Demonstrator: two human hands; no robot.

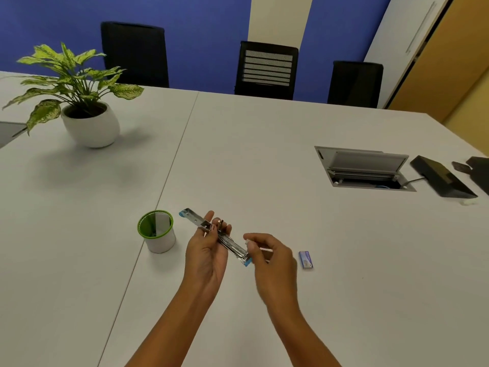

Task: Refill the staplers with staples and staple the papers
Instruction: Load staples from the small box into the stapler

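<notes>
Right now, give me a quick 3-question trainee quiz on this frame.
1. True or false: the left hand holds the stapler opened up.
2. What lies on the table just right of the right hand?
3. Fill in: the rim of the cup is ____.
Key: 1 true; 2 the staple box; 3 green.

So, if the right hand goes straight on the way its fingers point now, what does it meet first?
Probably the open stapler in the left hand: the right hand, pinching a thin white strip, points left at its blue-tipped near end. The gap looks small, but depth is unclear.
</notes>
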